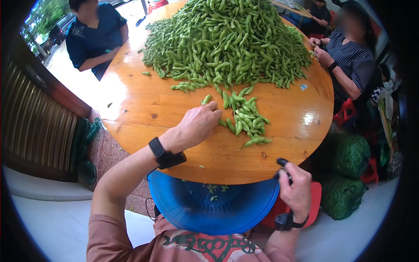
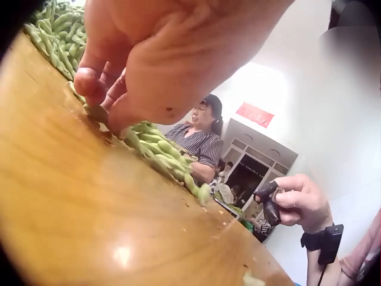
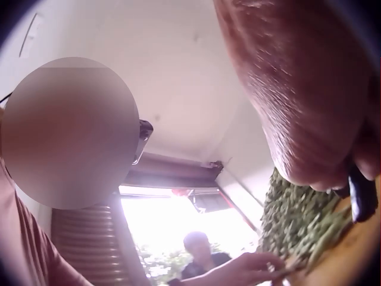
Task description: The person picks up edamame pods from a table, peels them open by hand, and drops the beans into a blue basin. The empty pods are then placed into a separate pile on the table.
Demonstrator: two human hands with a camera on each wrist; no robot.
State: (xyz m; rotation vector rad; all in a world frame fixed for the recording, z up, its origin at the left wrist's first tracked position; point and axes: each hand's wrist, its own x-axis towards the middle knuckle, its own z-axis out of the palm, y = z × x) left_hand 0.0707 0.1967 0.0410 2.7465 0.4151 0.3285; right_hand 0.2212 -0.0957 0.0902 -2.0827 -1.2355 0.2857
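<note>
My left hand reaches over the round wooden table, its thumb and fingertips pinching a green pod. In the left wrist view the palm partly hides that pod. A small group of pods lies just right of the hand, in front of a large pile of pods. My right hand hangs at the table's near right edge, fingers loosely curled. Black pieces cover or sit at its thumb and fingertip, also visible in the left wrist view; no pod shows in it.
A blue basin with a few green scraps sits below the table's near edge. Full green net bags and red stools stand at the right. Seated people are around the table, at far left and right.
</note>
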